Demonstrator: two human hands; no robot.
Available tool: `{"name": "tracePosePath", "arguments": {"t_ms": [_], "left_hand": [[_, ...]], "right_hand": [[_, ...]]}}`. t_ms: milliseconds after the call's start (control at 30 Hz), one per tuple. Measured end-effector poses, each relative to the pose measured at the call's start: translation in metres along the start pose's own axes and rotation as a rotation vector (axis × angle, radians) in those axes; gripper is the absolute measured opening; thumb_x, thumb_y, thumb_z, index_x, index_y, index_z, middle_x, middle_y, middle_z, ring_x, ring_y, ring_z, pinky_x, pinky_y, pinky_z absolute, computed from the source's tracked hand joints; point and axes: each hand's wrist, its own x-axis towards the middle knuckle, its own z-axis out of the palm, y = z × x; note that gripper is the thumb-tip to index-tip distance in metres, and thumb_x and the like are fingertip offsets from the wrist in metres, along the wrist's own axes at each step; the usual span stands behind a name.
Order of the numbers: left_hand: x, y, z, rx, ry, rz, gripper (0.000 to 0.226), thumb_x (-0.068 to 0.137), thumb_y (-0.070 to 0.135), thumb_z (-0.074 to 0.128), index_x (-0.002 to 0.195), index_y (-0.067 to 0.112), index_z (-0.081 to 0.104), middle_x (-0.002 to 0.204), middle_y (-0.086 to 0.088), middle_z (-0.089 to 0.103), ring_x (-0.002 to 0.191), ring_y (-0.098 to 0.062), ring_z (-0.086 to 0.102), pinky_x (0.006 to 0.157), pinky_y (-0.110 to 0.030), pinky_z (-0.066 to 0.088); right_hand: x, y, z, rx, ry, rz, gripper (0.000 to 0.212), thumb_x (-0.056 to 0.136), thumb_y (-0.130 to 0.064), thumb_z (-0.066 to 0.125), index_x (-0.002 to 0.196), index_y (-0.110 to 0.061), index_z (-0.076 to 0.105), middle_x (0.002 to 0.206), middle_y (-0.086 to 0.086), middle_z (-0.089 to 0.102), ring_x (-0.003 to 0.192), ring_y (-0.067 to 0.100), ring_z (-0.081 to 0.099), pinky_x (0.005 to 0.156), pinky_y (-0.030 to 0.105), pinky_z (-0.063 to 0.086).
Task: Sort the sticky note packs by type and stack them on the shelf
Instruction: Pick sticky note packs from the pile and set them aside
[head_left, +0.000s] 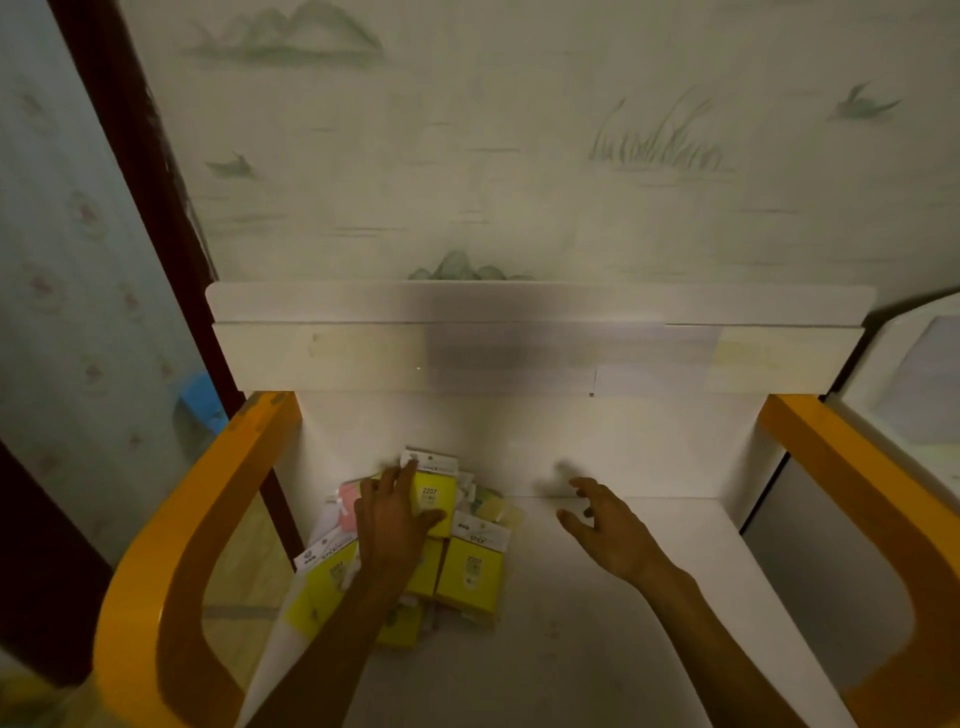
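Observation:
A heap of sticky note packs lies on the left part of the white lower shelf (597, 597). Most are yellow with white header cards, such as the yellow pack (470, 571) at the front right. A pink pack (347, 501) and a pale multicolour pack (493, 506) lie at the back of the heap. My left hand (392, 519) grips the top yellow pack marked 2207 (435, 491), fingers over its left edge and thumb under its lower edge. My right hand (605, 527) hovers to the right of the heap, fingers loosely spread, holding nothing.
The shelf unit has orange curved side frames (171, 561) on the left and an orange side frame (852, 493) on the right. A white upper ledge (519, 353) runs across above. A white appliance (914, 395) stands at the right. Patterned wallpaper covers the wall behind.

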Motion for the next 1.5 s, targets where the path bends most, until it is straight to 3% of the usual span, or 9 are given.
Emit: {"name": "tracePosePath", "arguments": {"t_ms": [300, 433, 600, 700, 767, 900, 1000, 1267, 1500], "left_hand": [[0.001, 0.012, -0.007, -0.461, 0.029, 0.037, 0.055, 0.073, 0.006, 0.078, 0.125, 0.01, 0.059, 0.118, -0.012, 0.062, 0.108, -0.027, 0.058, 0.085, -0.028, 0.043], [0.001, 0.012, -0.013, -0.574, 0.039, 0.062, 0.05, 0.072, 0.004, 0.079, 0.118, 0.009, 0.063, 0.104, 0.003, 0.06, 0.096, -0.015, 0.055, 0.081, -0.023, 0.04], [0.0, 0.009, -0.017, -0.622, 0.053, 0.012, 0.045, 0.075, -0.001, 0.075, 0.118, 0.003, 0.061, 0.109, -0.009, 0.064, 0.1, -0.022, 0.058, 0.082, -0.025, 0.044], [0.0, 0.013, -0.027, -0.671, 0.046, -0.036, 0.043, 0.079, 0.001, 0.072, 0.12, 0.007, 0.06, 0.114, -0.011, 0.063, 0.094, -0.017, 0.063, 0.068, -0.016, 0.049], [-0.003, 0.017, -0.038, -0.769, 0.032, -0.07, 0.043, 0.083, 0.003, 0.069, 0.124, 0.014, 0.059, 0.116, -0.007, 0.06, 0.079, -0.004, 0.066, 0.052, -0.016, 0.053], [-0.012, 0.021, -0.073, -0.951, 0.037, -0.083, 0.042, 0.087, 0.008, 0.067, 0.124, 0.024, 0.058, 0.111, 0.01, 0.064, 0.079, -0.015, 0.071, 0.054, -0.043, 0.059], [-0.021, 0.023, -0.102, -0.962, 0.105, -0.019, 0.041, 0.086, 0.007, 0.066, 0.121, 0.026, 0.057, 0.088, 0.027, 0.068, 0.075, -0.01, 0.071, 0.05, -0.03, 0.058], [-0.034, 0.015, -0.134, -0.981, 0.179, -0.009, 0.043, 0.083, 0.011, 0.069, 0.121, 0.028, 0.059, 0.111, 0.018, 0.065, 0.089, -0.013, 0.07, 0.057, -0.032, 0.06], [-0.033, 0.009, -0.127, -0.993, 0.15, -0.034, 0.043, 0.083, 0.012, 0.069, 0.119, 0.032, 0.059, 0.114, 0.012, 0.064, 0.086, -0.009, 0.071, 0.05, -0.025, 0.056]], "right_hand": [[-0.002, 0.008, -0.003, 0.076, 0.01, 0.005, 0.054, 0.093, -0.045, 0.052, 0.141, -0.027, 0.034, 0.138, -0.003, 0.046, 0.112, 0.013, 0.053, 0.092, 0.029, 0.047], [-0.003, 0.012, -0.005, 0.09, 0.013, -0.002, 0.052, 0.093, -0.044, 0.052, 0.139, -0.028, 0.035, 0.135, -0.004, 0.047, 0.108, 0.011, 0.054, 0.09, 0.029, 0.048], [-0.002, 0.018, -0.004, 0.129, 0.008, 0.005, 0.049, 0.093, -0.041, 0.054, 0.138, -0.028, 0.037, 0.131, -0.004, 0.049, 0.105, 0.012, 0.056, 0.09, 0.033, 0.051], [-0.002, 0.019, -0.007, 0.152, 0.002, 0.009, 0.048, 0.094, -0.04, 0.054, 0.137, -0.027, 0.038, 0.129, -0.004, 0.049, 0.104, 0.013, 0.056, 0.089, 0.032, 0.052], [-0.002, 0.022, -0.009, 0.159, 0.013, 0.012, 0.047, 0.094, -0.039, 0.054, 0.136, -0.026, 0.039, 0.127, -0.004, 0.05, 0.102, 0.013, 0.057, 0.087, 0.03, 0.051], [-0.001, 0.022, -0.003, 0.173, 0.016, 0.022, 0.043, 0.094, -0.038, 0.055, 0.133, -0.025, 0.043, 0.123, -0.003, 0.053, 0.096, 0.012, 0.059, 0.082, 0.027, 0.053], [0.002, 0.01, 0.022, 0.155, -0.049, 0.054, 0.045, 0.091, -0.042, 0.058, 0.13, -0.024, 0.047, 0.119, -0.001, 0.058, 0.092, 0.012, 0.061, 0.08, 0.028, 0.054], [-0.002, -0.036, 0.112, -0.012, -0.203, 0.236, 0.095, 0.068, -0.08, 0.056, 0.137, -0.02, 0.033, 0.131, 0.003, 0.052, 0.115, 0.023, 0.056, 0.092, 0.036, 0.047], [-0.005, -0.045, 0.131, 0.095, -0.134, 0.303, 0.101, 0.072, -0.063, 0.069, 0.144, -0.011, 0.02, 0.135, 0.011, 0.049, 0.12, 0.03, 0.053, 0.094, 0.039, 0.048]]}}
